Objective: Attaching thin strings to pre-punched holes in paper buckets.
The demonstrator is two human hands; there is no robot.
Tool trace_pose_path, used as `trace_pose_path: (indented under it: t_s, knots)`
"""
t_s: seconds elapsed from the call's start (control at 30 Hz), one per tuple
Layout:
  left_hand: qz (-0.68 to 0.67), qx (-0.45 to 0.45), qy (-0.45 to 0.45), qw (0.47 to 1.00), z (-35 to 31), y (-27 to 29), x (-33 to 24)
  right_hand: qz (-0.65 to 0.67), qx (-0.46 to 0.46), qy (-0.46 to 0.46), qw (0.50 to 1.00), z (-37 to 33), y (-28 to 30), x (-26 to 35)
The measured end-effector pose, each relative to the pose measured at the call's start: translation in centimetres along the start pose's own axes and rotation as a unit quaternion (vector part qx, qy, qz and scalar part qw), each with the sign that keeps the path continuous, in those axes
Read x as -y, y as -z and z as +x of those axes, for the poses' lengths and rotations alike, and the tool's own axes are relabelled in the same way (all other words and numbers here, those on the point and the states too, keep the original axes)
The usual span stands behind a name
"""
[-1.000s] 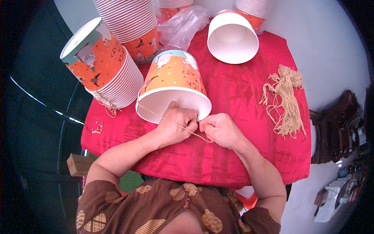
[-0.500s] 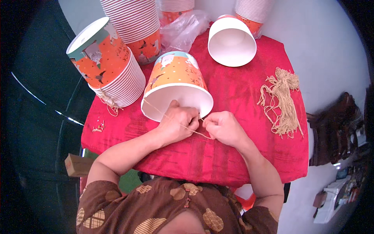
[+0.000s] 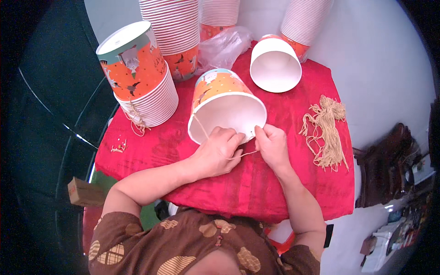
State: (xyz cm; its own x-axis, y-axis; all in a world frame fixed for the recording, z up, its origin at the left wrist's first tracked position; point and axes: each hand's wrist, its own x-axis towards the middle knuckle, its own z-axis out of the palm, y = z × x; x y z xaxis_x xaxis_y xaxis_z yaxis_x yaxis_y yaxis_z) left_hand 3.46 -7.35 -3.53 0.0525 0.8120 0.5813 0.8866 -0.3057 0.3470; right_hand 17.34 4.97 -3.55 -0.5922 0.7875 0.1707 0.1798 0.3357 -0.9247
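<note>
A paper bucket (image 3: 217, 94), orange with a printed pattern and white inside, lies on its side on the table with its mouth toward me. A tan cord (image 3: 199, 123) is attached at the left of its rim. From there it runs under my left hand (image 3: 217, 151) and across to my right hand. My left hand is closed at the lower rim, its fingers bent over the edge. At the rim's right side, my right hand (image 3: 272, 145) pinches the cord between thumb and forefinger, beside a small dark hole. The cord's tip is hidden in the fingers.
A red cloth covers the table (image 3: 183, 183). A bundle of cords (image 3: 329, 133) lies at the right. Bucket stacks (image 3: 146, 98) stand at left and back, with a plastic bag (image 3: 223, 48) between them. Another bucket (image 3: 276, 68) lies on its side; cord scraps (image 3: 119, 145) lie far left.
The bucket and both hands have shifted right in view. My left hand has come out of the bucket's mouth to its lower rim, and my right hand has moved up to the rim's right side.
</note>
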Motion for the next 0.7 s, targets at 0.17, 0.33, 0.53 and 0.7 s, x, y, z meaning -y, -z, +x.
trace_pose_path:
  t_s: [0.17,0.33,0.53,0.7]
  knots:
    - [-0.046,-0.074,-0.102,0.991,0.2,0.2,-0.6,-0.045,-0.120,0.062,0.990,0.8,2.3,0.7]
    - [-0.022,-0.154,-0.098,0.983,-0.1,1.4,-0.4,-0.240,-0.217,0.215,0.921,1.2,5.3,1.5]
    - [0.010,-0.198,0.097,0.975,0.4,2.8,1.3,-0.420,-0.236,0.330,0.812,1.0,6.7,3.8]
    - [-0.014,0.023,0.263,0.964,1.1,4.1,0.7,-0.503,-0.197,0.409,0.735,1.8,6.3,5.6]
